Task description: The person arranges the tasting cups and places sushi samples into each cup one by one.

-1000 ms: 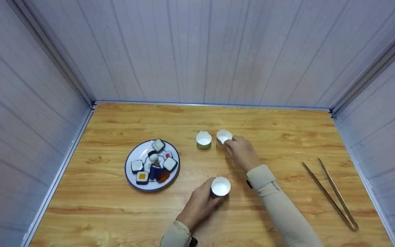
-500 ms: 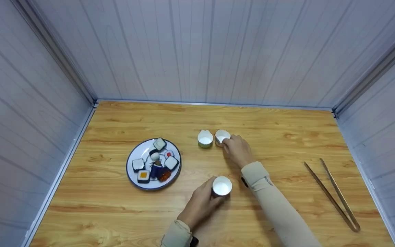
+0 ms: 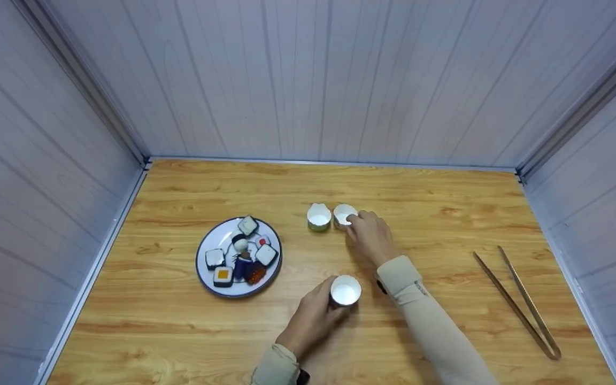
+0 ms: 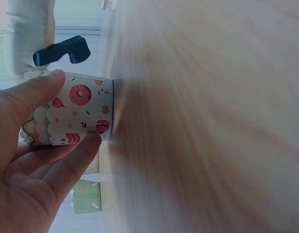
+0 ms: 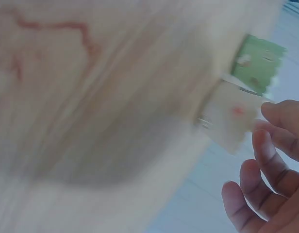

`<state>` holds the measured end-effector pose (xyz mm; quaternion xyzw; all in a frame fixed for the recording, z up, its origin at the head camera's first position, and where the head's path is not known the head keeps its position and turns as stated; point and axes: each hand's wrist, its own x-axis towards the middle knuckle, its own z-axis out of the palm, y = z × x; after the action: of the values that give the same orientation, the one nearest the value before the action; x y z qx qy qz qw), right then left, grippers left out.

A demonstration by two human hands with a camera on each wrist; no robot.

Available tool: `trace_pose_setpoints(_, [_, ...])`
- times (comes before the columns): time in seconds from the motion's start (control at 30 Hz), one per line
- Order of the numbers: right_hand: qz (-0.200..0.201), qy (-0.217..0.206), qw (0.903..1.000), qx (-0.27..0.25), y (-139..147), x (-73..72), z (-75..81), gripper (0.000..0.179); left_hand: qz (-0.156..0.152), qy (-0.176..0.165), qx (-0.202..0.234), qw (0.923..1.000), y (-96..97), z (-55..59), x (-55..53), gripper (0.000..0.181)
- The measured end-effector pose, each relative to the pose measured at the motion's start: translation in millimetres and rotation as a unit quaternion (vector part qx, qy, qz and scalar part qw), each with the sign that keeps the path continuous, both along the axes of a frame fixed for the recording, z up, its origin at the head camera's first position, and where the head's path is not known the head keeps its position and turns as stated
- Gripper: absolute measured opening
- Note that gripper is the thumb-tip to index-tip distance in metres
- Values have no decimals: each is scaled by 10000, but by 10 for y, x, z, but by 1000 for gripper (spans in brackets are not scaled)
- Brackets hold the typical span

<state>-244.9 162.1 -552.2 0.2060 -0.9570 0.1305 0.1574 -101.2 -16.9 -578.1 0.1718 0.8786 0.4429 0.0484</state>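
Note:
In the left wrist view my left hand (image 4: 30, 165) grips a stack of nested paper baking cups (image 4: 84, 104), thumb on one side and fingers on the other. The outer cup is white with red pastry prints; their base meets the tabletop. Farther back my right hand (image 3: 373, 235) pinches the rim of a beige paper baking cup (image 5: 229, 114) between thumb and forefinger, the other fingers loosely bent. Right beside that cup stands a green paper baking cup (image 3: 318, 217), upright, its white inside showing.
At left on the wooden table (image 3: 179, 331) is a blue-rimmed white plate (image 3: 209, 240) bearing several sushi pieces (image 3: 223, 276). Long metal tongs (image 3: 522, 307) lie spread at right. Pale panel walls (image 3: 308, 80) enclose the back and both sides.
My right hand has shifted slightly left with the beige baking cup, bringing it closer to the green one. The left hand and its stack stay in place.

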Motion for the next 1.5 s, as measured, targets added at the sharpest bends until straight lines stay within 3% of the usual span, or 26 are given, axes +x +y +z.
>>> trace_pose_setpoints(0.2, [345,902,9943,-452,109,326,217,6,39,51,5,10000,9,-34,8,70])
trace_pose_setpoints(0.43, [694,1269,9873,-651,222,865,383,10,21,69,63,10000,1,-50,31,67])
trace_pose_setpoints(0.57, [905,1116,9881,-546,250,1181,344,14,-8,-53,19,10000,-2,-47,33,67])
trace_pose_setpoints(0.7, [1103,591,9905,-576,251,1376,248,17,1,-14,50,10000,-5,-42,22,67])
trace_pose_setpoints(0.83, [1277,240,9895,-631,234,1458,113,21,6,148,130,9998,-11,-42,23,66])
trace_pose_setpoints(1.1, [1438,252,9884,-410,185,1532,-88,22,20,471,224,9986,-9,-47,34,65])
trace_pose_setpoints(1.5, [1383,-11,9901,-241,154,1535,-31,6,-9,440,314,9985,-11,-45,18,67])
